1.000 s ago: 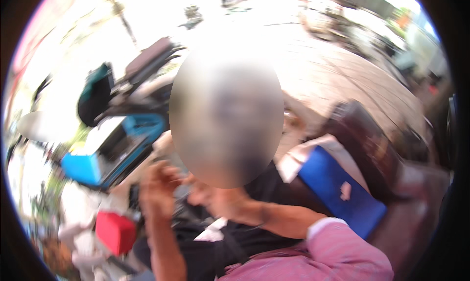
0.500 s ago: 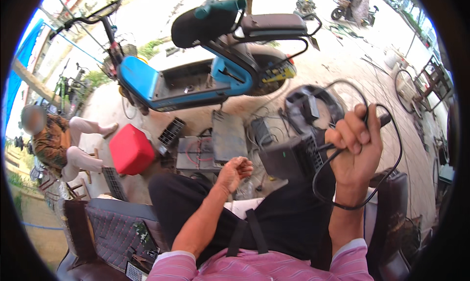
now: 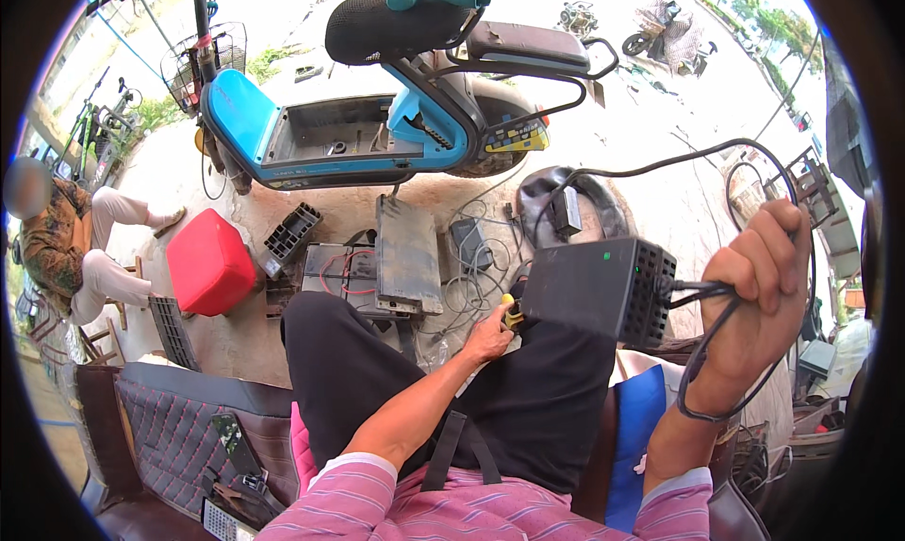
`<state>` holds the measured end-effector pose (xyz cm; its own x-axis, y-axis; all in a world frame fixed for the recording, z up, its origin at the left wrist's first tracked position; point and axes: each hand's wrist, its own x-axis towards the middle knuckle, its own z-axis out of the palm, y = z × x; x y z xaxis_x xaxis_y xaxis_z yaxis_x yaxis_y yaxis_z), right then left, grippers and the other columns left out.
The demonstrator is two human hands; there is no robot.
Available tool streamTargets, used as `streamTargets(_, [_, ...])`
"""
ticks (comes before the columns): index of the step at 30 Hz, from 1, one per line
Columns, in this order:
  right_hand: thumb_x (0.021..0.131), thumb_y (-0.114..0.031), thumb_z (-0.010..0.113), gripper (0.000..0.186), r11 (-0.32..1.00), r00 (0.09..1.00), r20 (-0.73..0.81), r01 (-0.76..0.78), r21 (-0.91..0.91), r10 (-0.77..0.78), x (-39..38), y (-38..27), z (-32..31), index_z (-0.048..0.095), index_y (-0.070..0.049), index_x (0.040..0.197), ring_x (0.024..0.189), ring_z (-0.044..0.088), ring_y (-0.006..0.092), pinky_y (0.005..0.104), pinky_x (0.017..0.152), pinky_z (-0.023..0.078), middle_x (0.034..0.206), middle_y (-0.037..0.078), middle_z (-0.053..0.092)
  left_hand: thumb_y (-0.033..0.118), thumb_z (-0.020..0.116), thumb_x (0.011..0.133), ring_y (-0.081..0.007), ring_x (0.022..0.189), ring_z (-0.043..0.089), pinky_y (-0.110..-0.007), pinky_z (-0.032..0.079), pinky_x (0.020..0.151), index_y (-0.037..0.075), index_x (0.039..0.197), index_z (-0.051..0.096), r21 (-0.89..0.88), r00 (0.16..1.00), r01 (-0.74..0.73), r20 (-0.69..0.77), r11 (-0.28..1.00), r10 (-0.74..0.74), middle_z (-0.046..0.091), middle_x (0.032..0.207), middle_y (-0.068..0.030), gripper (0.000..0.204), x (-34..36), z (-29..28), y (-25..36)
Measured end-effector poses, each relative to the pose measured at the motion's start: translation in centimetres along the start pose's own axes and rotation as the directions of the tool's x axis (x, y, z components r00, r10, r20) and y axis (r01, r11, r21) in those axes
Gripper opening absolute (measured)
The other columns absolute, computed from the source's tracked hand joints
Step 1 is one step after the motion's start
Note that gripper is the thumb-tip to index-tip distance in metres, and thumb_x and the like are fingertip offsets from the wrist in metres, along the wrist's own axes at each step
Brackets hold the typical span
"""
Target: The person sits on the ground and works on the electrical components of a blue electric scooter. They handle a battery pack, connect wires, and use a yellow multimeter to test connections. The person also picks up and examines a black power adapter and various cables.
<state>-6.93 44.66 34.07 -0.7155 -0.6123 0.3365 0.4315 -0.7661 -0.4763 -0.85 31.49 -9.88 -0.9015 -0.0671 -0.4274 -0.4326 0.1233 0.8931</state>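
Note:
My right hand (image 3: 760,296) is raised on the right, fingers closed round the black cable (image 3: 688,294) of a charger. The charger (image 3: 584,286) is a black box with a vented end and a small green light, hanging beside the hand over my right knee. The cable loops round my wrist and arcs up toward the black ring-shaped tube (image 3: 603,202) on the ground. My left hand (image 3: 490,336), between my knees, closes on a yellow-and-black object (image 3: 513,317), seemingly a tool handle; its other end is hidden.
Ahead stands a blue electric scooter (image 3: 339,155) with its floor compartment uncovered. A grey battery case (image 3: 407,258), a small black adapter (image 3: 470,243), tangled wires and a red stool (image 3: 211,262) lie before me. To the left a person (image 3: 66,230) sits.
The right hand has moved right, and the charger has come up into fuller view. My left hand has reached right and taken the yellow-and-black object. The whole view has shifted slightly.

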Motion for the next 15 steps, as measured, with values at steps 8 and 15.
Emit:
streamTargets(8, [0.109, -0.032, 0.029, 0.033, 0.998, 1.000, 0.001, -0.008, 0.068, 0.008, -2.1, 0.7, 1.7, 0.047, -0.005, 0.104, 0.051, 0.036, 0.0102, 0.0306, 0.061, 0.032, 0.067, -0.001, 0.041, 0.039, 0.061, 0.087, -0.0408, 0.099, 0.066, -0.047, 0.051, 0.088, 0.015, 0.121, 0.060, 0.189, 0.982, -0.115, -0.126, 0.975, 0.140, 0.064, 0.110, -0.0240, 0.041, 2.9, 0.7, -1.3])
streamTargets(15, [0.110, -0.035, 0.032, 0.040, 0.997, 0.997, -0.073, -0.005, 0.072, 0.011, -1.5, 0.8, -2.9, 0.055, -0.003, 0.106, 0.051, 0.036, 0.0088, 0.0278, 0.058, 0.031, 0.066, -0.002, 0.042, 0.042, 0.055, 0.094, -0.0453, 0.098, 0.064, -0.050, 0.051, 0.087, 0.007, 0.107, 0.068, 0.465, 0.922, -0.123, -0.273, 0.877, 0.274, 0.064, 0.111, -0.0281, 0.039, 3.8, -5.3, -4.0])
